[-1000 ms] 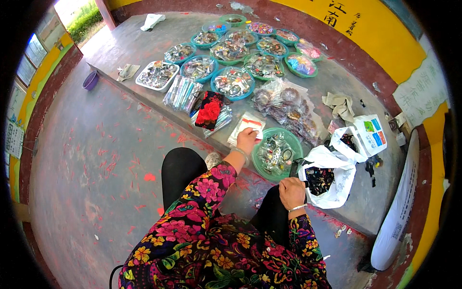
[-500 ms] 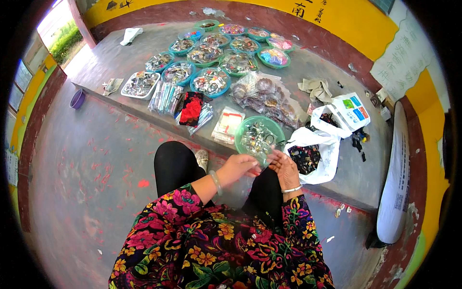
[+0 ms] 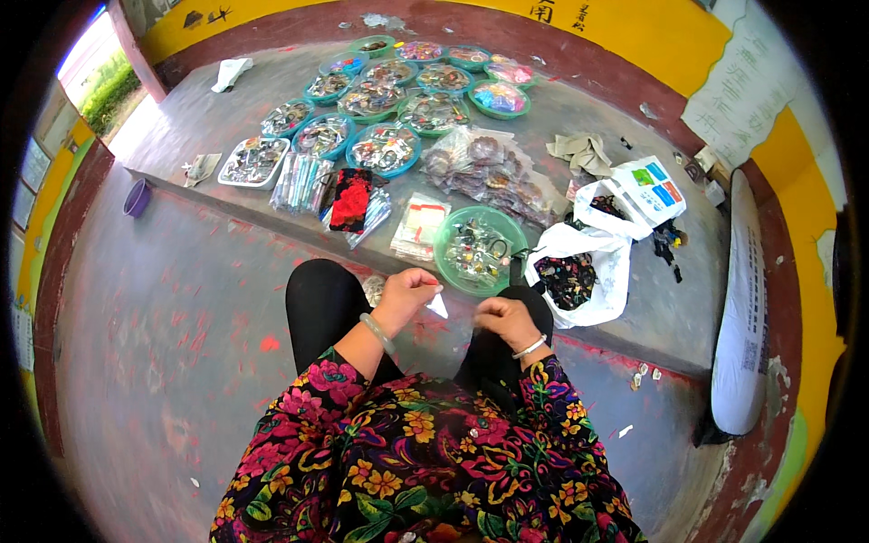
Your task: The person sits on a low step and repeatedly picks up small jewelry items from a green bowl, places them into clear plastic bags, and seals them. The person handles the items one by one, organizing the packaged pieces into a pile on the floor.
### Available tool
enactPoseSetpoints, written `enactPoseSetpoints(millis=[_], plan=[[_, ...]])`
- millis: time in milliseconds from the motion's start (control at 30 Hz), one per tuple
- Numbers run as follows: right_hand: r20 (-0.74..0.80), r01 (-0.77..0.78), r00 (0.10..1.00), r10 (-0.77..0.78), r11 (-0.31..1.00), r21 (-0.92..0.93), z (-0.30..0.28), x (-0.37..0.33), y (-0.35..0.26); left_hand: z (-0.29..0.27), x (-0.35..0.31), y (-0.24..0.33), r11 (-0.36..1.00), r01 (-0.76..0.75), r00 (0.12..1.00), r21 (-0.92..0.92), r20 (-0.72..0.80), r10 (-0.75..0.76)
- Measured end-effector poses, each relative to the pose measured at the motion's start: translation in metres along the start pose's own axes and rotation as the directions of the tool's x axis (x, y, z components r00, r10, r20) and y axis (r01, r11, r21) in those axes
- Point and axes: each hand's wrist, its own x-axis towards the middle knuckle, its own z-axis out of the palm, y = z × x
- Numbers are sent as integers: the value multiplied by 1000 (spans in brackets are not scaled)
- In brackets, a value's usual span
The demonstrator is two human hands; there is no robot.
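My left hand [image 3: 406,298] is closed in a pinch above my lap, holding a small white piece [image 3: 438,306] that looks like paper or film and points downward. My right hand [image 3: 507,322] is over my right knee, fingers curled together and slightly blurred; what they hold, if anything, is hidden. Just beyond both hands a green plastic basin [image 3: 518,237] stands at the near edge of the raised platform, with small clear packets and dark and metallic bits in it. To its left lies a stack of flat clear packets with red-and-white cards [image 3: 421,224].
Several round basins [image 3: 385,149] of small packaged goods cover the platform behind. Right of the green basin are white bags [image 3: 590,276] with dark small items. A red-and-black pouch [image 3: 351,201] lies at the left, and a purple bucket [image 3: 137,198] is on the floor.
My hands have moved apart and away from the green basin toward my lap. Clear plastic was between them earlier; now the left hand shows a white piece.
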Motion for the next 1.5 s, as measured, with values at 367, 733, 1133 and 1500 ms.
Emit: enactPoseSetpoints(millis=[367,733,1133,1500], plan=[[21,29,999,-28,999,-42,22,10,-6,12,-4,-8,933,-175,961,315,261,92],[-101,-77,986,132,899,431,23,21,14,10,7,-22,976,192,964,103,167,-207],[-123,-78,985,123,943,323,25,24,14,8,8,-34,965,191,966,178,141,-217],[-113,-47,989,93,932,359,32,28,16,4,-7,-21,974,181,969,138,143,-200]])
